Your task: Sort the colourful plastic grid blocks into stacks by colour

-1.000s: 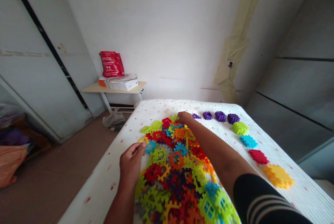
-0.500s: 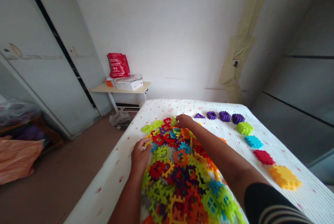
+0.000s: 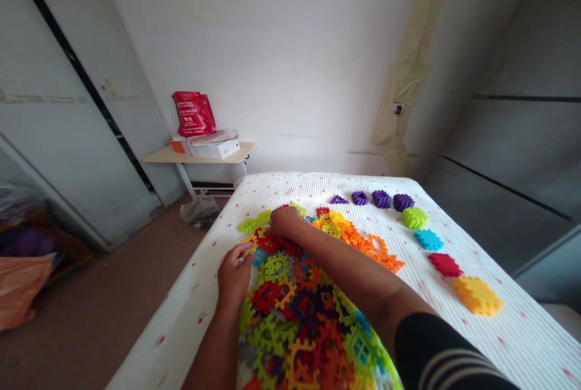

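Note:
A heap of colourful plastic interlocking building pieces [image 3: 275, 293] with notched edges covers the middle of the bed. My right hand [image 3: 285, 220] is over its far end, fingers curled down among red and green pieces; what they hold, if anything, is hidden. Beside the heap's left edge is my left hand [image 3: 233, 272], its fingers loosely bent and thumb apart from the index finger. Its fingertips are close to a yellow piece, with nothing visible in them. Light green pieces [image 3: 254, 222] lie flat just beyond it.
Along the right side stand sorted stacks: purple [image 3: 381, 198], green [image 3: 414, 218], blue [image 3: 429, 240], red [image 3: 445, 264] and yellow [image 3: 478, 295]. Loose orange pieces [image 3: 376, 247] lie right of the heap. A side table [image 3: 158, 155] with a red bag [image 3: 193, 114] stands by the wall.
My right hand has moved left and slightly nearer across the heap, uncovering yellow and orange pieces on the right. The left hand stays by the left edge. The view has turned slightly right.

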Motion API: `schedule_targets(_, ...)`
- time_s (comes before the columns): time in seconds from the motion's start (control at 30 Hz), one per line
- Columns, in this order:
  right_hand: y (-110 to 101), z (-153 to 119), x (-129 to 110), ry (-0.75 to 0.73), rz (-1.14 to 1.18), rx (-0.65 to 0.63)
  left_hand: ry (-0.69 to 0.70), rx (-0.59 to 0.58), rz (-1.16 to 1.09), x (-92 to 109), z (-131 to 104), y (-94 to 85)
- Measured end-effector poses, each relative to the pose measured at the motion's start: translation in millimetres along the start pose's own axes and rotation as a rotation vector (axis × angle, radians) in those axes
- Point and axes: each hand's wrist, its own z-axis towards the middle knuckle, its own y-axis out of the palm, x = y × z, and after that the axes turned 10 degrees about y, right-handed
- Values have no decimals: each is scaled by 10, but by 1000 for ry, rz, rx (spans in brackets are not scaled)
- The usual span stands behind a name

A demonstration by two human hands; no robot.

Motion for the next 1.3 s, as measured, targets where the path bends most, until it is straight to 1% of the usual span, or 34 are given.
schedule_targets(0.1,-6,17,1,23,2,-9,2,-5,9,-23,3,-1)
schedule_targets(0.2,-51,23,56,45,4,8,-4,-2,6,-58,2,-2)
schedule_targets(0.33,-159,22,233,73,6,68,-17,-4,-12,-81,4,-2)
schedule_targets(0.43,-219,16,399,70,8,87,-41,-5,3,-71,12,4)
schedule_targets(0.57,-185,0,527,45,7,74,-55,-6,-4,-67,18,16)
schedule_targets(0.77,-43,23,512,27,-5,68,-48,-2,-12,-84,10,20)
schedule_targets(1.07,40,100,416,6,-61,35,-33,6,-28,-36,-2,12)
schedule_targets(1.17,24,94,417,-2,-62,45,-8,20,-19,-35,-2,8)
schedule_targets(1.3,-72,1,439,-46,-45,87,19,55,-31,25,-24,-2)
